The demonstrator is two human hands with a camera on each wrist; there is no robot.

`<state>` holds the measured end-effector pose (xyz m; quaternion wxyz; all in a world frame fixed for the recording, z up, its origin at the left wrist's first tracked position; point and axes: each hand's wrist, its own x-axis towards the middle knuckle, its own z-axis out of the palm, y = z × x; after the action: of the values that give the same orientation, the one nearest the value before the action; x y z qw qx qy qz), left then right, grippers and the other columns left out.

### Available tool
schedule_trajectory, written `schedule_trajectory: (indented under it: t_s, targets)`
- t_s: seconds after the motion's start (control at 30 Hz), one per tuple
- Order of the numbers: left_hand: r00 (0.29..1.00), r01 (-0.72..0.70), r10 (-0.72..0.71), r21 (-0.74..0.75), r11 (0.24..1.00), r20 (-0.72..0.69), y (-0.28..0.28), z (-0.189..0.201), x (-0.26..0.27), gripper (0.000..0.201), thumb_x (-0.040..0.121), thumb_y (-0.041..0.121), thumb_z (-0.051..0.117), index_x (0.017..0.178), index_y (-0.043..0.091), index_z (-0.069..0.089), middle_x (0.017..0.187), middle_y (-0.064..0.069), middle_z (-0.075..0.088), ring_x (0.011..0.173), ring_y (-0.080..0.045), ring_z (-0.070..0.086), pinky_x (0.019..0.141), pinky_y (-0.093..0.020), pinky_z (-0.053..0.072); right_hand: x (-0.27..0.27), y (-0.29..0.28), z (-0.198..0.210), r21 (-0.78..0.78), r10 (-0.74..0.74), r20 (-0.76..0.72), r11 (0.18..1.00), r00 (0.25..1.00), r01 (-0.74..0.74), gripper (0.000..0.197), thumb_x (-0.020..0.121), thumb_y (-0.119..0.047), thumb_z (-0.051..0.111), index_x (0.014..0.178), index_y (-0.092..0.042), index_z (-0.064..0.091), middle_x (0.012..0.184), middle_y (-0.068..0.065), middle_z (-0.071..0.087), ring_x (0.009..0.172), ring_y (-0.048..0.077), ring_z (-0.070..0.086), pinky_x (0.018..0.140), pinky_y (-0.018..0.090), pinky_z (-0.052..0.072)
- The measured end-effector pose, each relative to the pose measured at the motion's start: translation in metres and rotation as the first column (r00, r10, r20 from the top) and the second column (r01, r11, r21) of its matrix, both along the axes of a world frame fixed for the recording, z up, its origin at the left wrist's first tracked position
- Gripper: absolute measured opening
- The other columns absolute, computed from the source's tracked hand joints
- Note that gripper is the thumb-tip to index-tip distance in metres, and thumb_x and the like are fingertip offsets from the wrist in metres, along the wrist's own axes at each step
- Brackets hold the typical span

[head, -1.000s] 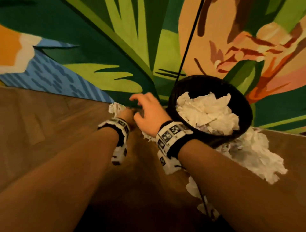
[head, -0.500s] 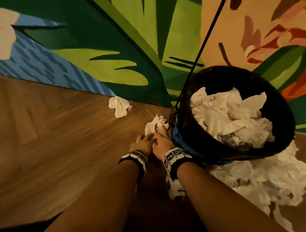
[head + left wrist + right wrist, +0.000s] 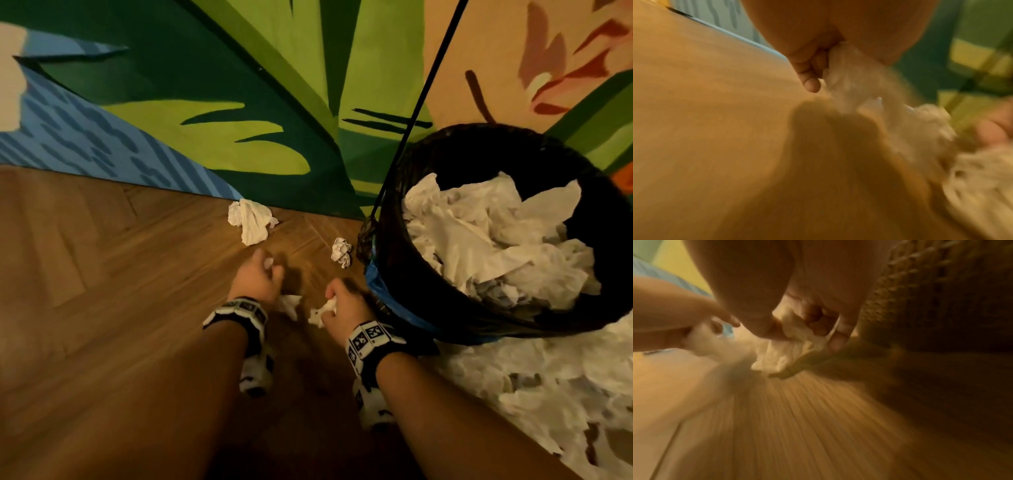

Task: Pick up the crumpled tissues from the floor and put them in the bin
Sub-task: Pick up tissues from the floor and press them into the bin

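While both forearms are stretched out over the wooden floor (image 3: 102,274), a tissue is held in each hand. Nearest, wristbands with black-and-white markers are worn on both wrists. The left hand (image 3: 257,277) is curled over a white tissue (image 3: 289,303), part of which hangs below the palm; in the left wrist view the fingers (image 3: 807,71) are seen folded round the tissue (image 3: 855,91), so the left grip is closed on it. The right hand (image 3: 346,305) is curled likewise, and a second tissue (image 3: 322,310) is bunched between thumb and fingers; in the right wrist view the paper (image 3: 789,350) is seen pinched in the right grip, just above the floor. The two hands are held near each other but apart, close to the bin's left side.

Heaped tissues (image 3: 548,394) are spread on the floor to the right of the right forearm, against the foot of the bin. The bin (image 3: 404,274) is lined with a black bag, a blue band shows at its lower left, and it is filled with crumpled tissues (image 3: 496,246) nearly to the rim.

Beyond the hands, a small balled tissue (image 3: 342,251) lies on the floor just beside the bin. Farther off, a larger loose tissue (image 3: 251,221) lies at the base of the wall (image 3: 205,85), which is painted with green leaves, a blue patch and orange shapes. A thin black cord (image 3: 421,96) is seen slanting down across the wall toward the bin.
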<state>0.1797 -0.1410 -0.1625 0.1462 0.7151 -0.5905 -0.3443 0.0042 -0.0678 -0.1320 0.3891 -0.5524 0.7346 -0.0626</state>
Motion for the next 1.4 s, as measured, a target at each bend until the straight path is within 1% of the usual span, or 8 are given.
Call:
schedule_trajectory:
  t_s: [0.07,0.13,0.23,0.37,0.5,0.93,1.17,1.4]
  targets:
    - [0.998,-0.056,0.056,-0.002,0.998,-0.009,-0.025,0.006,0.01,0.047,0.091,0.028,0.058,0.133,0.033,0.038,0.099,0.003,0.061,0.079,-0.015,0.06,0.071,-0.032,0.051,0.003,-0.012,0.005,-0.007,-0.049,0.037,0.999,0.998,0.049,0.037,0.09,-0.012,0.056,0.12,-0.031,0.046,0.087,-0.008,0.043,0.07,0.008,0.048,0.053,0.023,0.041]
    - [0.997,-0.033,0.031,0.018,0.999,0.069,-0.046,0.011,0.016,0.073,0.091,0.025,0.058,0.149,0.038,0.016,0.096,0.0,0.057,0.072,-0.016,0.056,0.068,-0.032,0.047,0.008,-0.025,0.01,-0.028,-0.056,0.071,0.998,0.996,0.058,0.052,0.092,-0.011,0.051,0.138,-0.031,0.04,0.114,0.001,0.048,0.099,0.021,0.055,0.078,0.033,0.053]
    - [0.976,0.074,-0.116,0.221,0.972,0.185,-0.062,0.009,0.019,0.091,0.088,0.029,0.062,0.151,0.044,-0.002,0.122,-0.011,0.056,0.102,-0.031,0.06,0.083,-0.036,0.047,0.013,-0.044,0.012,-0.113,-0.001,-0.006,0.994,1.0,0.001,0.042,0.095,-0.012,0.047,0.136,-0.018,0.051,0.139,0.013,0.041,0.13,0.031,0.038,0.108,0.037,0.037]
    - [0.932,0.115,-0.207,0.298,0.948,0.299,-0.052,-0.01,0.019,0.053,0.1,0.037,0.039,0.151,0.038,0.021,0.136,-0.013,0.053,0.116,-0.032,0.057,0.095,-0.041,0.049,0.013,-0.056,0.007,-0.257,0.006,-0.057,0.966,0.998,-0.02,0.021,0.093,-0.015,0.054,0.106,-0.013,0.07,0.138,0.007,0.034,0.13,0.029,0.033,0.109,0.033,0.031]
    - [0.935,0.127,-0.162,0.129,0.983,0.315,-0.037,-0.025,0.022,0.033,0.098,0.042,0.042,0.122,0.024,0.054,0.12,-0.013,0.056,0.104,-0.032,0.057,0.087,-0.044,0.051,0.012,-0.062,-0.001,-0.207,0.12,-0.151,0.967,0.981,-0.15,0.015,0.091,-0.021,0.057,0.097,-0.021,0.071,0.163,0.0,0.002,0.148,0.031,-0.009,0.121,0.042,0.009]
    - [0.986,-0.124,0.145,-0.213,0.969,0.087,-0.084,0.002,0.036,0.048,0.084,0.008,0.064,0.128,0.02,0.052,0.146,-0.012,0.028,0.117,-0.037,0.051,0.101,-0.039,0.044,0.006,-0.045,-0.018,-0.063,0.12,-0.25,0.988,0.961,-0.14,0.021,0.095,-0.024,0.051,0.107,-0.015,0.065,0.135,0.0,0.03,0.107,0.018,0.032,0.079,0.022,0.031]
    - [0.919,0.112,-0.173,0.189,0.976,0.353,-0.107,-0.013,0.04,0.07,0.084,0.021,0.069,0.146,0.026,0.037,0.152,-0.015,0.022,0.128,-0.04,0.044,0.107,-0.045,0.041,0.004,-0.028,-0.033,-0.067,0.141,-0.23,0.985,0.963,-0.161,0.019,0.094,-0.028,0.053,0.099,-0.015,0.065,0.133,-0.004,0.027,0.082,0.01,0.023,0.072,0.026,0.033]
    - [0.951,0.107,-0.133,0.105,0.989,0.28,-0.073,-0.021,0.048,0.058,0.082,0.02,0.07,0.136,0.027,0.05,0.147,-0.006,0.028,0.12,-0.037,0.05,0.102,-0.042,0.045,0.001,-0.023,-0.029,-0.031,0.147,-0.219,0.987,0.965,-0.157,0.019,0.094,-0.028,0.053,0.101,-0.015,0.066,0.129,-0.004,0.029,0.081,0.011,0.028,0.073,0.027,0.034]
